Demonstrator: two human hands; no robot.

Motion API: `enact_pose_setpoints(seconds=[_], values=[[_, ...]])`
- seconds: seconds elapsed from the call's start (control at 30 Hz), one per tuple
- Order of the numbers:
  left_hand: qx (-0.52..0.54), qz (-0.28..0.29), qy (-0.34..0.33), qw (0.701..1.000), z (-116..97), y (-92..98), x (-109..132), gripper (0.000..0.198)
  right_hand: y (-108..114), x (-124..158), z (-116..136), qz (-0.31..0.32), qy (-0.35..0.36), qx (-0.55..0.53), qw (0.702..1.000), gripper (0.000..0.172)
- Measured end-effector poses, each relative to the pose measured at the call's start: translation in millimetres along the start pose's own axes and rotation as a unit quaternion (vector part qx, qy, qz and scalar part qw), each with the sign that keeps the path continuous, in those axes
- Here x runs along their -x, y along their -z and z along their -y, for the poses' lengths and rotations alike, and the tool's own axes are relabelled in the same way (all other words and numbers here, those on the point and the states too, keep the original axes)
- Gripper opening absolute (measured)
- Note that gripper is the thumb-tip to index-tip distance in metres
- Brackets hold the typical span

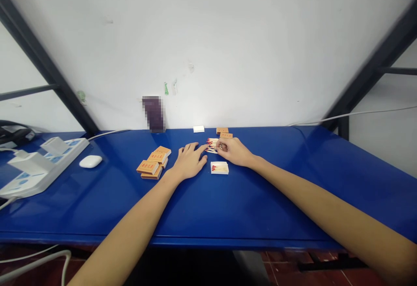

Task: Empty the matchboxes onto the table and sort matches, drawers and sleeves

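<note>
Red-tipped matches (212,145) lie in a loose pile on the blue table. Over the pile's right side is my right hand (235,150), its fingers pinched together at the matchsticks; what sits between the fingertips is too small to make out. My left hand (190,161) rests on the table with fingers spread, the index fingertip touching or very near the match heads. Just in front of the pile stands a white matchbox tray (224,172), partly filled with matches, their red heads to the left. Two orange matchbox sleeves (222,130) lie behind my right hand.
Left of my left hand is a stack of orange matchboxes (153,163). A small white box (198,128) and a dark pixelated object (155,114) are by the wall. Farther left are a white earbud case (90,161) and a power strip (65,164) with plugs and cables.
</note>
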State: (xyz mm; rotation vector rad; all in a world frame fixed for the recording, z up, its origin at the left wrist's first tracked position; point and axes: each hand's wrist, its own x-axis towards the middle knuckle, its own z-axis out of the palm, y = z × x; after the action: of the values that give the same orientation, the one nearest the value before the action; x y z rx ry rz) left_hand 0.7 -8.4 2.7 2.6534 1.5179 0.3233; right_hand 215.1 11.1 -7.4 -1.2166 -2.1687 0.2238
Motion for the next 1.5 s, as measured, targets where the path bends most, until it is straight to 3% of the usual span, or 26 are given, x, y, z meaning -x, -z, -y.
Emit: enact_pose_setpoints(seconds=[0.67,1.0,1.23,1.5], values=[[-0.018,0.024,-0.008,1.000,-5.1,6.0,1.3,0.046,-0.5,-0.1,-0.5,-0.024,-0.013,0.001,1.000,0.012],[0.001,0.011,-0.008,1.000,0.6,-0.3,-0.3,0.044,-0.7,-0.4,-2.4,-0.011,-0.024,0.001,1.000,0.010],[0.004,0.002,-0.013,1.000,0.4,-0.4,1.0,0.041,1.6,4.2,1.4,0.008,0.031,0.004,0.999,0.011],[0.019,-0.007,-0.011,1.000,1.2,-0.5,0.7,0.038,3.3,4.4,2.0,0.035,0.028,0.010,0.999,0.018]])
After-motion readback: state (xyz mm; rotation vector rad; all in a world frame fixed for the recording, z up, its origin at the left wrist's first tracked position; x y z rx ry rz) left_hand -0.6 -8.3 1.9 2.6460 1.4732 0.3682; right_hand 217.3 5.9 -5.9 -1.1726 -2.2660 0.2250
